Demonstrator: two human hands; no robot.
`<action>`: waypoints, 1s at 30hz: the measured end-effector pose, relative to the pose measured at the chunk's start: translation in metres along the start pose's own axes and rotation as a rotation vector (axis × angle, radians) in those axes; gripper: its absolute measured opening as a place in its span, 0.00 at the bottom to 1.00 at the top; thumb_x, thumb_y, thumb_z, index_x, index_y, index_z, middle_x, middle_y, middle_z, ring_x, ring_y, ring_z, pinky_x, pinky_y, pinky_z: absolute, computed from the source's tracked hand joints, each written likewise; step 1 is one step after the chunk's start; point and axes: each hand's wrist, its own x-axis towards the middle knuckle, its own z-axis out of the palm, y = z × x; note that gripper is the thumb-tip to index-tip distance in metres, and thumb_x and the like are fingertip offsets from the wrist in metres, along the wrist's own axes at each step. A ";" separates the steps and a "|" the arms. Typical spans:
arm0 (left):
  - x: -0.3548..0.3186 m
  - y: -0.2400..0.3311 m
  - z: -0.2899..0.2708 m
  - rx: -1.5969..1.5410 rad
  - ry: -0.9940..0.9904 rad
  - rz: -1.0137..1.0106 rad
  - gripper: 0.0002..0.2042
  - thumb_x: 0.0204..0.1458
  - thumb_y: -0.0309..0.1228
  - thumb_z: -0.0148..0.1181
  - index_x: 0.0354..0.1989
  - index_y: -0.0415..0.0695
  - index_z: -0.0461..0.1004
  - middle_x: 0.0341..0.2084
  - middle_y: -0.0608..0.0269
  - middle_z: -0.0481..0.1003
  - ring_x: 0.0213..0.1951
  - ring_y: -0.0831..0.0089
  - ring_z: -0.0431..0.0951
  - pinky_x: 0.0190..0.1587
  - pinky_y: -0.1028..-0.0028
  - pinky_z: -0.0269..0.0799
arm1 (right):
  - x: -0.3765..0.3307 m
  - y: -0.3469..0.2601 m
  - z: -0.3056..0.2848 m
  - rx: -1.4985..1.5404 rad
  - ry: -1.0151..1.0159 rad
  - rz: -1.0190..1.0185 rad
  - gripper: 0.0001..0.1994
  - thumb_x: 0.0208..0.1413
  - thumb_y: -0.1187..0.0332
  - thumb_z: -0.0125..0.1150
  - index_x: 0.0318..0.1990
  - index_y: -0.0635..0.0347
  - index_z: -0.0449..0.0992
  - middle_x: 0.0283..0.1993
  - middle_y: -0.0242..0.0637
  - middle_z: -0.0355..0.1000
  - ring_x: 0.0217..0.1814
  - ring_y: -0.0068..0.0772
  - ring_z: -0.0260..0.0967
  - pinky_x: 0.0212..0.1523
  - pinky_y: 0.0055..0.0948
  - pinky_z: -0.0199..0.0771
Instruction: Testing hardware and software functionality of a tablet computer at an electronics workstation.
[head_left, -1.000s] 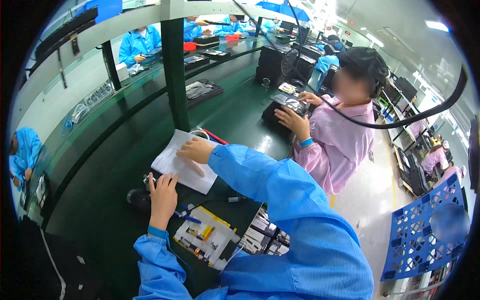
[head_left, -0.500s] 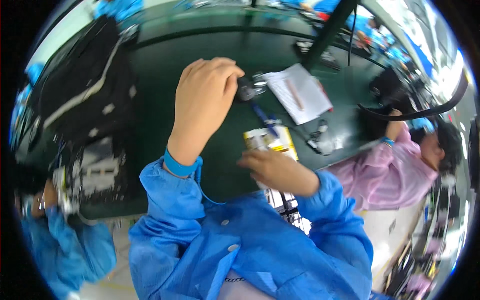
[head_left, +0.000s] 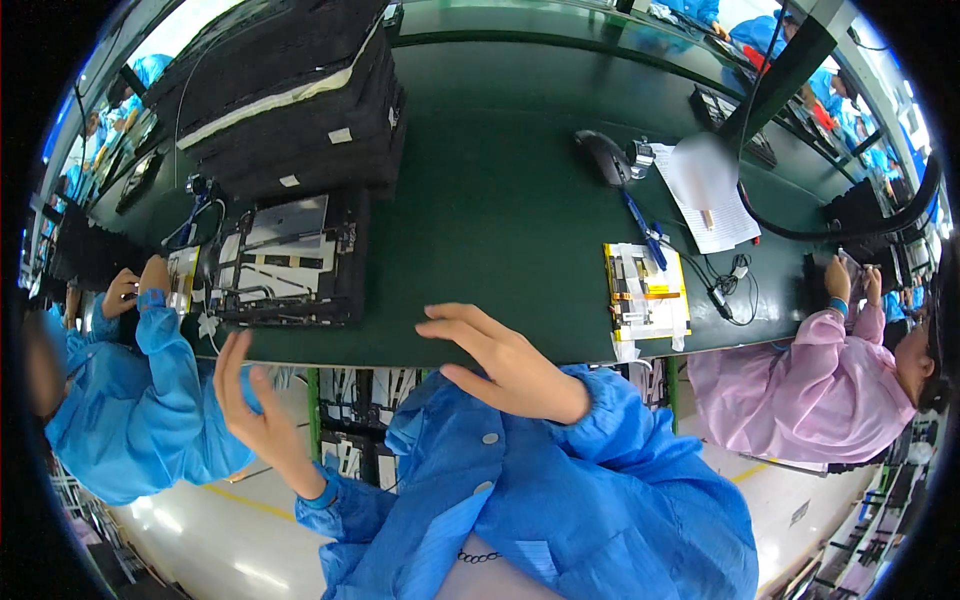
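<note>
My left hand [head_left: 262, 418] is in front of the table edge at the left, its fingers stretched and apart, with nothing in it. Its fingertips come up just below the near edge of a black foam tray [head_left: 350, 260] that carries flat electronic parts in black, white and silver. Over the near table edge, at the middle, my right hand [head_left: 505, 365] reaches left with spread fingers and is empty too. Right of it, apart from both hands, lies a flat yellow-edged pack [head_left: 650, 312] with white and orange strips.
A stack of black foam trays [head_left: 290, 125] stands behind the tray. Toward the right lie a blue slim tool [head_left: 640, 220], a dark rounded thing [head_left: 600, 158], ruled paper [head_left: 735, 232] and a black cable [head_left: 738, 292]. People in blue [head_left: 150, 420] and pink [head_left: 800, 385] sit either side.
My left hand has come down and left from above the table. My right hand has left the yellow-edged pack and moved leftward. The view has shifted, bringing the foam tray closer.
</note>
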 end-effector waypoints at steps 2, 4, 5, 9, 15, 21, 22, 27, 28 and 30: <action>-0.001 -0.044 -0.004 0.058 0.043 -0.004 0.13 0.56 0.30 0.48 0.47 0.40 0.72 0.48 0.55 0.71 0.49 0.59 0.70 0.55 0.66 0.60 | 0.025 0.007 0.017 0.057 0.063 0.027 0.23 0.52 0.74 0.55 0.57 0.60 0.61 0.61 0.49 0.54 0.59 0.51 0.59 0.55 0.35 0.64; -0.004 -0.071 -0.010 0.064 0.135 -0.150 0.16 0.56 0.30 0.48 0.52 0.40 0.68 0.50 0.55 0.69 0.51 0.62 0.68 0.55 0.67 0.60 | 0.045 0.016 0.036 0.095 0.133 0.037 0.27 0.53 0.71 0.55 0.60 0.61 0.56 0.63 0.51 0.50 0.62 0.52 0.54 0.57 0.37 0.61; -0.006 -0.077 -0.009 0.083 0.139 -0.157 0.16 0.56 0.30 0.48 0.52 0.40 0.68 0.50 0.55 0.69 0.51 0.62 0.68 0.55 0.67 0.60 | 0.052 0.022 0.043 0.110 0.120 0.032 0.27 0.53 0.71 0.55 0.60 0.61 0.56 0.63 0.51 0.50 0.62 0.52 0.54 0.57 0.37 0.61; -0.007 -0.106 0.002 -0.094 0.106 -0.262 0.17 0.54 0.24 0.49 0.54 0.39 0.66 0.51 0.57 0.67 0.53 0.66 0.66 0.57 0.70 0.57 | 0.074 0.042 0.075 0.122 0.221 0.051 0.30 0.53 0.67 0.54 0.60 0.71 0.51 0.62 0.60 0.49 0.66 0.56 0.46 0.66 0.41 0.45; 0.029 -0.120 0.013 -0.034 0.054 -0.221 0.19 0.55 0.32 0.50 0.53 0.36 0.64 0.52 0.49 0.66 0.55 0.57 0.64 0.58 0.68 0.54 | 0.084 0.050 0.093 0.502 0.282 0.188 0.30 0.56 0.70 0.52 0.63 0.68 0.48 0.65 0.50 0.47 0.66 0.44 0.48 0.63 0.35 0.51; 0.064 -0.150 0.036 0.060 -0.048 -0.302 0.22 0.57 0.40 0.47 0.54 0.36 0.63 0.51 0.44 0.66 0.54 0.52 0.65 0.56 0.66 0.57 | 0.106 0.054 0.102 0.406 0.323 0.256 0.30 0.58 0.66 0.50 0.64 0.68 0.46 0.67 0.50 0.43 0.69 0.44 0.41 0.67 0.36 0.42; 0.070 -0.158 0.042 0.074 -0.067 -0.331 0.23 0.57 0.42 0.46 0.54 0.36 0.63 0.49 0.44 0.68 0.52 0.51 0.66 0.55 0.66 0.59 | 0.108 0.056 0.104 0.404 0.326 0.255 0.30 0.58 0.66 0.50 0.64 0.68 0.46 0.67 0.50 0.43 0.69 0.44 0.41 0.67 0.36 0.42; 0.081 -0.164 0.062 0.014 -0.044 -0.440 0.23 0.56 0.45 0.47 0.54 0.41 0.64 0.41 0.51 0.75 0.43 0.54 0.74 0.46 0.67 0.66 | 0.109 0.071 0.114 0.182 0.364 0.238 0.29 0.56 0.77 0.48 0.65 0.62 0.47 0.67 0.42 0.47 0.69 0.34 0.44 0.66 0.29 0.42; 0.081 -0.161 0.061 -0.035 -0.022 -0.467 0.23 0.55 0.45 0.48 0.54 0.43 0.64 0.41 0.53 0.75 0.43 0.55 0.75 0.46 0.68 0.67 | 0.108 0.073 0.115 0.330 0.368 0.239 0.30 0.54 0.78 0.49 0.65 0.64 0.47 0.67 0.45 0.46 0.69 0.39 0.43 0.67 0.31 0.41; 0.081 -0.159 0.058 -0.104 0.032 -0.432 0.22 0.54 0.42 0.50 0.54 0.43 0.65 0.39 0.53 0.76 0.42 0.61 0.76 0.46 0.71 0.67 | 0.108 0.071 0.114 0.545 0.370 0.249 0.33 0.50 0.82 0.50 0.64 0.66 0.47 0.68 0.47 0.43 0.70 0.42 0.40 0.68 0.32 0.40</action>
